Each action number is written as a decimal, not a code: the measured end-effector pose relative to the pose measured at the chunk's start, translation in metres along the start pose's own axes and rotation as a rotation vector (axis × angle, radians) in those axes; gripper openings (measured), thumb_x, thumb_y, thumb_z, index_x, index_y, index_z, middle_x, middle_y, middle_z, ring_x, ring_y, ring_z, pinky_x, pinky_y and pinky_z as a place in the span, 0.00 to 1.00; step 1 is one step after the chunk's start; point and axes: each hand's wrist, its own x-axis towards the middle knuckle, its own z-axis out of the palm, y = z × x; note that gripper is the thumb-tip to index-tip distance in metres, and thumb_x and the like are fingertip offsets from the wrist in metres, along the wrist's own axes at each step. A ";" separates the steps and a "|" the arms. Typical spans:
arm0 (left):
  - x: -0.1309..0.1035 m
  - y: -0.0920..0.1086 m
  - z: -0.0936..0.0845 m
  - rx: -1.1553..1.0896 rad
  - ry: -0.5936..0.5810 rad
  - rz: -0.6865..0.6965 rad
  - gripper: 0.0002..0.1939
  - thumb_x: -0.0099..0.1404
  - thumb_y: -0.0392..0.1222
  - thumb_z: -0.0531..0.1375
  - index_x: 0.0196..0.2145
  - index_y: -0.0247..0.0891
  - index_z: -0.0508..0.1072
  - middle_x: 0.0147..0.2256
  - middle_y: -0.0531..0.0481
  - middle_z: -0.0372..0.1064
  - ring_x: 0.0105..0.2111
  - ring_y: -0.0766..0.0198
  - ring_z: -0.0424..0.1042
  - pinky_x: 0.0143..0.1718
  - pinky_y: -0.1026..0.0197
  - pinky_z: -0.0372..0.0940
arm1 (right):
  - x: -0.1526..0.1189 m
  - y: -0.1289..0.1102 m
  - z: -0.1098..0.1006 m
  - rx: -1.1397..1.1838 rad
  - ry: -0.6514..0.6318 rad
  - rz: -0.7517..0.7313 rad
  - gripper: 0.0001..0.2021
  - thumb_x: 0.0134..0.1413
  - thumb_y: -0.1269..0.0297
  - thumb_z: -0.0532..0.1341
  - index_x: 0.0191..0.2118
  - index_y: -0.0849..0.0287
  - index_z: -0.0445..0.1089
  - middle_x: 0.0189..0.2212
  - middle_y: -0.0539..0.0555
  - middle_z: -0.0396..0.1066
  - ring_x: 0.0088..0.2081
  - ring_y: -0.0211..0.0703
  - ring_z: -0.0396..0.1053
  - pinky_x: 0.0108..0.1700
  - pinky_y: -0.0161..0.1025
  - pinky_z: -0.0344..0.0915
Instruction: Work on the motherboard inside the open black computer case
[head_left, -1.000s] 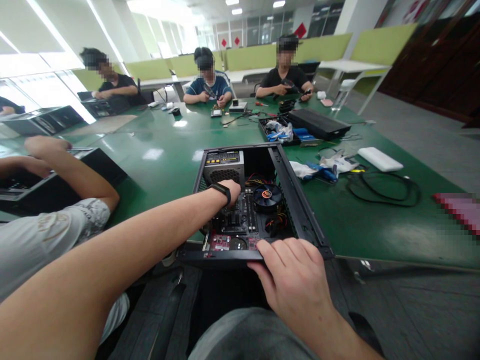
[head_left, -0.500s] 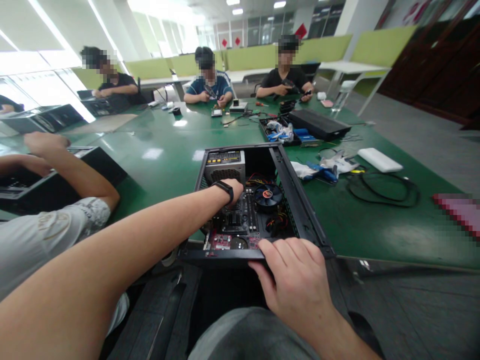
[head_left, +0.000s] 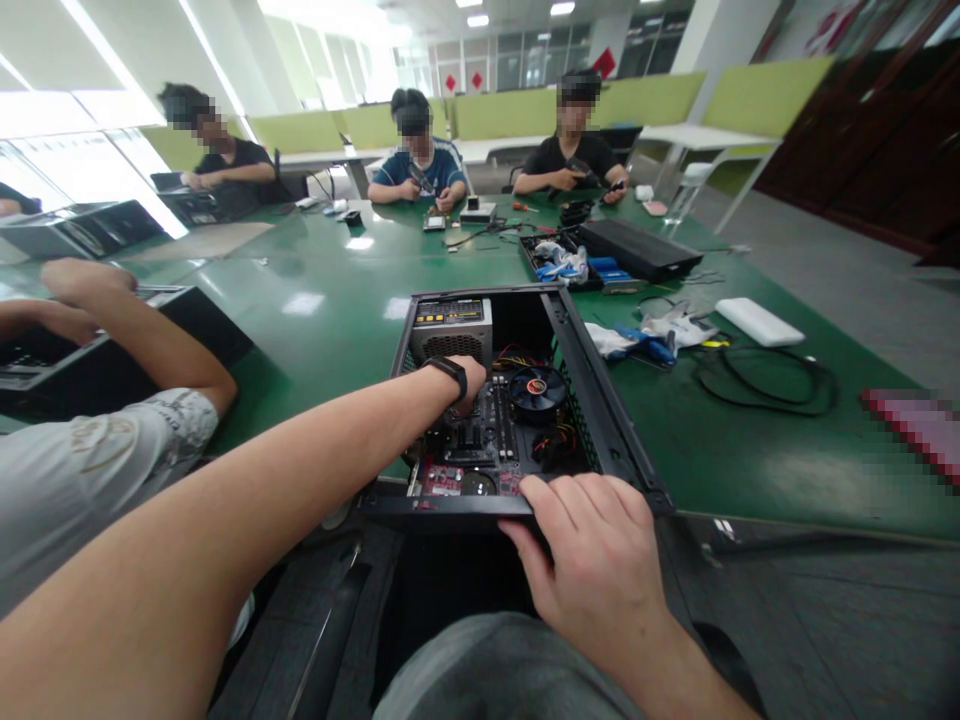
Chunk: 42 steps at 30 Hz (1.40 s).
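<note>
Black and open-topped, the computer case is set at the near edge of the green table. Its near rim is gripped by the right hand, fingers curled over the top and thumb tucked below. The left hand is lowered inside, just beside the power supply and near the round fan; its fingertips are hidden, so how far it is opened, or whether anything is held, cannot be told. White-and-blue gloves are strewn to the right.
</note>
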 end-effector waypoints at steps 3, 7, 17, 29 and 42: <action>-0.002 0.003 -0.002 0.000 -0.008 0.009 0.29 0.45 0.44 0.72 0.46 0.29 0.80 0.44 0.33 0.78 0.44 0.49 0.77 0.43 0.60 0.71 | -0.001 0.000 0.001 -0.012 -0.007 0.007 0.15 0.60 0.57 0.61 0.49 0.58 0.69 0.35 0.54 0.69 0.38 0.48 0.61 0.46 0.49 0.54; -0.005 0.004 -0.005 0.024 -0.033 0.005 0.26 0.46 0.45 0.71 0.44 0.31 0.81 0.43 0.36 0.78 0.43 0.51 0.77 0.42 0.62 0.70 | -0.001 -0.002 0.003 -0.046 0.022 0.004 0.16 0.60 0.53 0.61 0.48 0.58 0.69 0.32 0.53 0.68 0.37 0.47 0.60 0.45 0.48 0.53; 0.004 -0.045 -0.025 -0.057 0.296 -0.087 0.29 0.48 0.58 0.67 0.42 0.35 0.81 0.41 0.38 0.78 0.40 0.52 0.76 0.39 0.60 0.69 | 0.066 0.048 0.026 -0.170 -0.058 -0.001 0.15 0.61 0.48 0.59 0.41 0.56 0.68 0.34 0.54 0.68 0.41 0.48 0.61 0.46 0.46 0.51; 0.017 -0.099 -0.062 -0.196 0.612 -0.398 0.24 0.53 0.53 0.64 0.43 0.33 0.80 0.43 0.35 0.77 0.42 0.50 0.76 0.42 0.57 0.70 | 0.222 0.140 0.100 -0.327 -0.162 0.005 0.20 0.62 0.48 0.58 0.49 0.59 0.68 0.48 0.56 0.69 0.48 0.46 0.67 0.52 0.51 0.64; 0.006 -0.110 -0.063 -0.274 0.693 -0.367 0.17 0.53 0.49 0.63 0.36 0.36 0.81 0.37 0.38 0.78 0.38 0.53 0.77 0.39 0.60 0.69 | 0.237 0.147 0.105 -0.339 -0.216 -0.030 0.19 0.63 0.51 0.59 0.52 0.59 0.68 0.50 0.57 0.68 0.48 0.46 0.69 0.51 0.51 0.67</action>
